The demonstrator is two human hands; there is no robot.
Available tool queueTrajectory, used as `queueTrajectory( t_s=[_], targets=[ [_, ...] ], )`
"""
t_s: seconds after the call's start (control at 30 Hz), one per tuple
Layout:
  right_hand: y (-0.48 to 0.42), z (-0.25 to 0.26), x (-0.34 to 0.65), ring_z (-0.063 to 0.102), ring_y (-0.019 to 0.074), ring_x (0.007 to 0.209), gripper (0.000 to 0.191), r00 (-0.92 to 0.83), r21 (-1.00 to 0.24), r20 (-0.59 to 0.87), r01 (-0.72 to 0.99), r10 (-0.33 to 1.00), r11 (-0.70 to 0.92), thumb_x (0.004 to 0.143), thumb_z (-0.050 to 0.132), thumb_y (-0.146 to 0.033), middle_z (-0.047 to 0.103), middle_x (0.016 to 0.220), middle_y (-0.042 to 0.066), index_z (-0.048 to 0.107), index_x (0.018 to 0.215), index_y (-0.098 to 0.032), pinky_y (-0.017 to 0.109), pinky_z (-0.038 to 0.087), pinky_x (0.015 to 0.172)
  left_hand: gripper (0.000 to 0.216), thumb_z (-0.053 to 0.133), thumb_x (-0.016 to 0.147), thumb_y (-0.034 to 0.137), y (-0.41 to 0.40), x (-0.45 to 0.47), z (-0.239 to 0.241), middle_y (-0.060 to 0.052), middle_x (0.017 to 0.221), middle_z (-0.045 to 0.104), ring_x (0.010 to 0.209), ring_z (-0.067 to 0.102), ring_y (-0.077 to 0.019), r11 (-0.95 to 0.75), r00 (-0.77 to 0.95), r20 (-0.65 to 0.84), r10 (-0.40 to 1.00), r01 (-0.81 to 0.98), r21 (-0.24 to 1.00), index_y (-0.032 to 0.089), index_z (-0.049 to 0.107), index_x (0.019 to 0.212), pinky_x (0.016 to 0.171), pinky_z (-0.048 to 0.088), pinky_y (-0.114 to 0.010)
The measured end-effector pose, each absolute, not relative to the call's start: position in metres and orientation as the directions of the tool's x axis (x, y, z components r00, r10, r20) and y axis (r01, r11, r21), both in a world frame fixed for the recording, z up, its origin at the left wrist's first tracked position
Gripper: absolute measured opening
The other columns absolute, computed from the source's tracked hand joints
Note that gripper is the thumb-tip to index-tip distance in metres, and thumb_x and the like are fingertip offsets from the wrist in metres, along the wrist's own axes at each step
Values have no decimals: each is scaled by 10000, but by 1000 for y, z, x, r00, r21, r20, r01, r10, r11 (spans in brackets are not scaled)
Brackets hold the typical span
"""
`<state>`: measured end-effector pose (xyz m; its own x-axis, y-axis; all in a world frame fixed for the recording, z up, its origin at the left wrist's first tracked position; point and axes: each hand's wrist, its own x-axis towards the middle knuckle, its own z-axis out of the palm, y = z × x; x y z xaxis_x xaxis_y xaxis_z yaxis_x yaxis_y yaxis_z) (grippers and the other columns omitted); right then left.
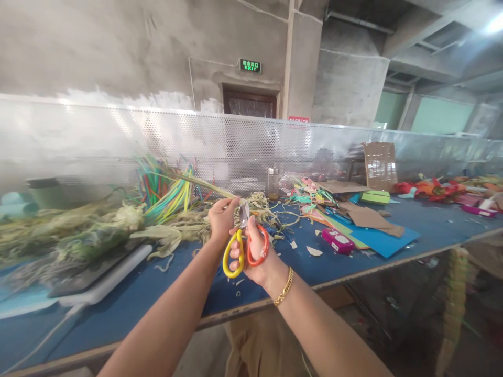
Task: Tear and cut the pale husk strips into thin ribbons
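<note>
Pale green fibre [90,228] is sprawling at far left, partly covering a flat white-edged object [118,275]; I'm not making out what that is. Behind, a dark-lidded green container [44,196] is blurring. Next, coloured strips [159,183] are bunching before the perforated screen [334,141], their lower ends disappearing into fibre.

The person's left hand [222,219] is pinching a long pale strip [206,185] above the table [168,293]; its far end is getting lost against the bunch. Just beside, the right hand [257,254] is gripping scissors [244,214], fingers curling about the yellow and red handles. Blade tips are hiding near the left fingertips; whether they're parting, I cannot tell. A glass bottle [272,184] is standing beyond.

Farther right, cardboard [369,215] is overlapping a blue sheet [398,241] near a pink box [337,241]. Red pieces [434,189] are smearing toward the edge.
</note>
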<state>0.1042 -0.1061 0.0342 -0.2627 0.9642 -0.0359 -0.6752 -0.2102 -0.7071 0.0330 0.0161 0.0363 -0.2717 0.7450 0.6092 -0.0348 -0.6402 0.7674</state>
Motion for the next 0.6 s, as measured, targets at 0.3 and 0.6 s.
queueTrajectory(
  t_s=[0.3,0.6],
  targets=[
    [-108,36,105,413,90,437,626,-294,-690,-27,-686,956,-230,768,397,-770,460,530,-33,529,827,-161,202,311,415,108,714,684,268,15,33,36,0,645,637,643,526,-124,-658,-258,633,730,-14,753,189,702,611,643,403,-219],
    [-104,25,101,346,59,407,576,-241,-706,-5,-687,971,-174,711,519,-756,384,500,-76,487,781,-185,177,288,393,101,715,680,259,15,33,37,5,639,635,636,530,-116,-637,-257,606,753,-51,769,175,701,625,628,402,-209]
  ],
)
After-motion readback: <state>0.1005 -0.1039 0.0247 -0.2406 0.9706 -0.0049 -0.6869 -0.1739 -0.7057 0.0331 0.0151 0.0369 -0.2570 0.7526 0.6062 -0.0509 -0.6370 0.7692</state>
